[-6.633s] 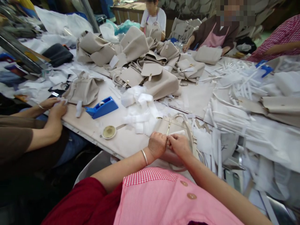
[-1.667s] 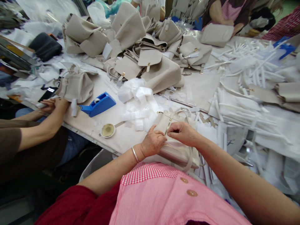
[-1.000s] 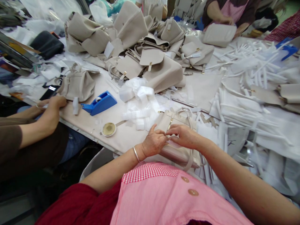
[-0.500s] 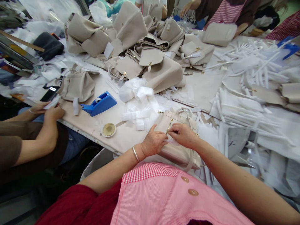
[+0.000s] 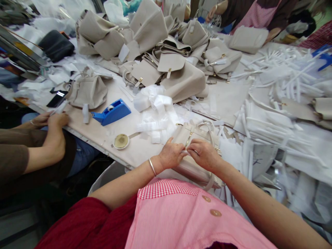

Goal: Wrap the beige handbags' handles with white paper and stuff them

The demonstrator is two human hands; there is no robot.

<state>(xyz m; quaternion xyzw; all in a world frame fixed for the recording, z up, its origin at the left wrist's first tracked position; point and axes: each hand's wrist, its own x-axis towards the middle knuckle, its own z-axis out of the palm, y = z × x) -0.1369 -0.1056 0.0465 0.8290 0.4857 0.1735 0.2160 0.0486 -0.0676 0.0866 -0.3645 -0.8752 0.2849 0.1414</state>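
Note:
A beige handbag lies on the table edge right in front of me, its gold zipper facing up and its strap looping on the right. Above it, my left hand pinches a small whitish, see-through strip. My right hand is closed in a pinch at the strip's other end, fingertips almost meeting the left ones. What the strip is made of cannot be made out. Beyond the hands sits a heap of white wrapping pieces.
Left of me are a blue tape dispenser and a small round dish. Beige bags pile up at the back. White paper strips cover the right side. A co-worker's hands work at the left; another person stands across.
Both hands stay over the handbag. The see-through strip, which hung longer below my fingers, now shows as a short piece between them. The view has shifted slightly.

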